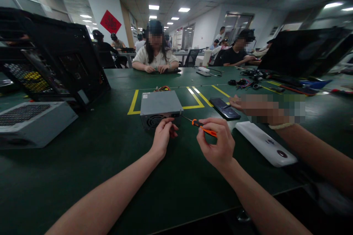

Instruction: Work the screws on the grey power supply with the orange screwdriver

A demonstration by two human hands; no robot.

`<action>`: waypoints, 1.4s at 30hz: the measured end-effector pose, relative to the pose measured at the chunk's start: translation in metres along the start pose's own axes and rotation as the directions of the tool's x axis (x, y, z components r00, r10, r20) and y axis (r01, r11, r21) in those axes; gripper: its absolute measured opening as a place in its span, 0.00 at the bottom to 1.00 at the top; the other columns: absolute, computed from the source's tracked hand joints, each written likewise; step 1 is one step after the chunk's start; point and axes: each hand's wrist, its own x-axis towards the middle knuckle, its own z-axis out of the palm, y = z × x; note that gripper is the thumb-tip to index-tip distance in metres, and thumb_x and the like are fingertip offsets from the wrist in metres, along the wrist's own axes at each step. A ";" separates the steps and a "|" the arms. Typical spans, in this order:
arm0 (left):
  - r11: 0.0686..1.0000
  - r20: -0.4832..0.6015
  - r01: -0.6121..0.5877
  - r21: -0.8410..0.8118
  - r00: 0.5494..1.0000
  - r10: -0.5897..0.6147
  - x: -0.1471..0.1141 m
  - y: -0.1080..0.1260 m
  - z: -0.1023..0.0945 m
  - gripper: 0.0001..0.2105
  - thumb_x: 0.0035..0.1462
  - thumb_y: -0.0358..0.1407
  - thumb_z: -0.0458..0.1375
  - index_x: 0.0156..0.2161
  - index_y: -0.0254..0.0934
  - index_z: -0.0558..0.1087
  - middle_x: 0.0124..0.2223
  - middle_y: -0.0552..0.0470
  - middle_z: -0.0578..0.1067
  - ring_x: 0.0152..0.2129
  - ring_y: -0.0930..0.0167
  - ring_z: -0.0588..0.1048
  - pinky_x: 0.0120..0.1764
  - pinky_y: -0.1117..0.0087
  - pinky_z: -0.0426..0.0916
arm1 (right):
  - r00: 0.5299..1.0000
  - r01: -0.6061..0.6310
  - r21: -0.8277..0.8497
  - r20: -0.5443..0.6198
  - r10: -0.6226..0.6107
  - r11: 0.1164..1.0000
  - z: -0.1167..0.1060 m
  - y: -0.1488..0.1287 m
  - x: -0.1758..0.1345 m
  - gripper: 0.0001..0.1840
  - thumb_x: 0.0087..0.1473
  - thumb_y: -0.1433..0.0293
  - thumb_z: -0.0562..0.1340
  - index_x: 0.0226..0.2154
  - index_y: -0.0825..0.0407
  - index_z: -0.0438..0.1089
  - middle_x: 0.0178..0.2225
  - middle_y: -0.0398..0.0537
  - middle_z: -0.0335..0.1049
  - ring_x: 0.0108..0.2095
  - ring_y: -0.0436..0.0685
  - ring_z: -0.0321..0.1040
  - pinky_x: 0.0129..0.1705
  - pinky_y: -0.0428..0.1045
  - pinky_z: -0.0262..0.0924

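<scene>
A grey metal computer power supply (162, 103) sits on the green table in front of me, its fan grille facing me and its cables behind it. My left hand (163, 135) is at its front face, beside the socket, with the fingers curled in a pinch; whatever they may hold is hidden. In my right hand (219, 143) is a screwdriver (204, 127) with an orange and black handle. Its thin shaft points left, and the tip is close to the right front corner of the power supply; contact there cannot be made out.
Left stand a black computer case (57, 58) and another power supply (35, 125). At right lie a phone (224, 108), a white oblong device (264, 143) and cables (245, 82). A neighbour's arm (311, 147) reaches in from the right. Another person (156, 53) sits opposite.
</scene>
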 end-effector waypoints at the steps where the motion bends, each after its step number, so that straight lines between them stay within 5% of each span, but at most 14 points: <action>1: 1.000 0.002 -0.002 0.000 1.000 0.002 0.000 0.000 0.000 0.12 0.49 0.35 0.51 0.40 0.34 0.65 0.26 0.54 0.69 0.16 0.77 0.66 0.21 0.77 0.57 | 1.000 -0.002 0.002 -0.001 0.002 1.000 0.000 0.000 0.000 0.16 0.44 0.80 0.58 0.36 0.47 0.59 0.36 0.47 0.64 0.37 0.55 0.65 0.40 0.55 0.63; 8: 0.999 0.034 -0.034 0.019 0.999 0.034 -0.002 -0.001 0.001 0.12 0.51 0.37 0.51 0.41 0.35 0.65 0.26 0.54 0.69 0.17 0.77 0.66 0.21 0.77 0.57 | 0.987 0.136 -0.137 0.105 -0.122 0.981 -0.003 -0.002 0.000 0.19 0.46 0.77 0.60 0.41 0.46 0.58 0.36 0.46 0.66 0.35 0.56 0.63 0.37 0.54 0.61; 12: 0.998 0.070 -0.044 0.049 0.997 0.041 -0.004 0.002 0.002 0.14 0.51 0.37 0.51 0.43 0.35 0.65 0.26 0.54 0.69 0.17 0.77 0.66 0.21 0.76 0.58 | 0.984 0.174 -0.134 0.065 -0.167 0.976 -0.002 -0.008 0.001 0.27 0.46 0.79 0.60 0.47 0.47 0.53 0.40 0.50 0.62 0.39 0.57 0.62 0.38 0.55 0.62; 22: 0.997 0.096 -0.028 0.067 0.995 0.021 -0.005 0.003 0.002 0.14 0.52 0.36 0.50 0.44 0.35 0.66 0.26 0.54 0.69 0.17 0.77 0.66 0.21 0.77 0.58 | 0.989 0.077 -0.039 0.131 -0.071 0.996 0.002 -0.004 -0.001 0.25 0.48 0.80 0.57 0.46 0.46 0.51 0.40 0.50 0.60 0.41 0.57 0.62 0.41 0.56 0.63; 42: 0.997 0.214 0.044 0.057 0.975 -0.055 -0.001 0.007 0.009 0.19 0.52 0.35 0.49 0.50 0.34 0.64 0.32 0.51 0.71 0.21 0.76 0.69 0.25 0.76 0.58 | 0.999 -0.040 0.109 -0.012 0.042 0.993 -0.001 -0.003 0.004 0.24 0.45 0.81 0.58 0.44 0.49 0.53 0.40 0.50 0.61 0.41 0.56 0.63 0.41 0.57 0.65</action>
